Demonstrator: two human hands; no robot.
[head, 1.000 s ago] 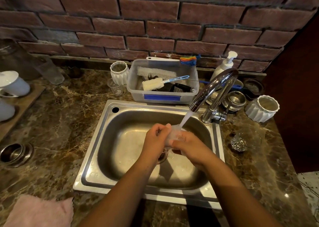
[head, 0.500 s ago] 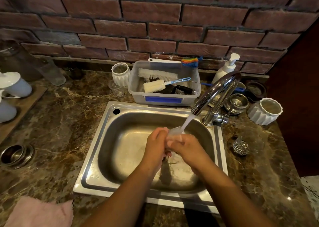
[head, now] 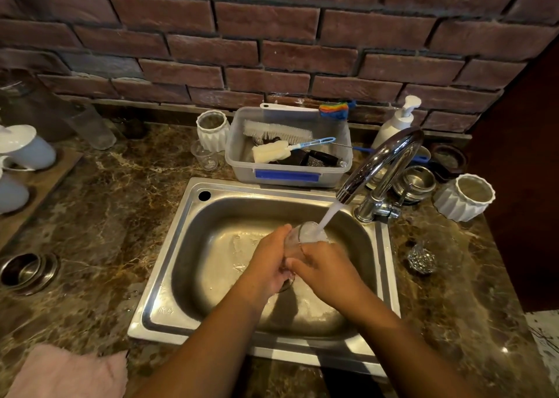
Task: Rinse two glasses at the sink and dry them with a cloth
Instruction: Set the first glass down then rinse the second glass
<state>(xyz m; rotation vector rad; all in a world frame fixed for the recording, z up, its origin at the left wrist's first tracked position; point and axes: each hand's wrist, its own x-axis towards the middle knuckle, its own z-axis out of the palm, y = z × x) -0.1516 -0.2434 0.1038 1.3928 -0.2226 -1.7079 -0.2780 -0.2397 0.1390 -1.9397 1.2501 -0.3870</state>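
Note:
Over the steel sink (head: 169, 276), both hands hold one clear glass (head: 304, 236) under the water running from the chrome tap (head: 384, 162). My left hand (head: 269, 261) wraps its left side and my right hand (head: 326, 269) grips its right side and base. The stream pours into the glass's open mouth. A second clear glass (head: 423, 254) with a cut base stands on the counter right of the sink. A pink cloth (head: 66, 373) lies at the counter's front left corner.
A grey plastic tub (head: 287, 177) of brushes stands behind the sink, with a small glass (head: 205, 157) and a white ribbed cup (head: 211, 130) to its left. A soap pump (head: 396, 122), steel bowls (head: 414, 183) and another ribbed cup (head: 462, 196) stand behind the tap. White jugs (head: 24, 149) stand at left.
The glass has turned more upright between my hands, so its mouth now faces the stream. My hands stay in the same place over the drain.

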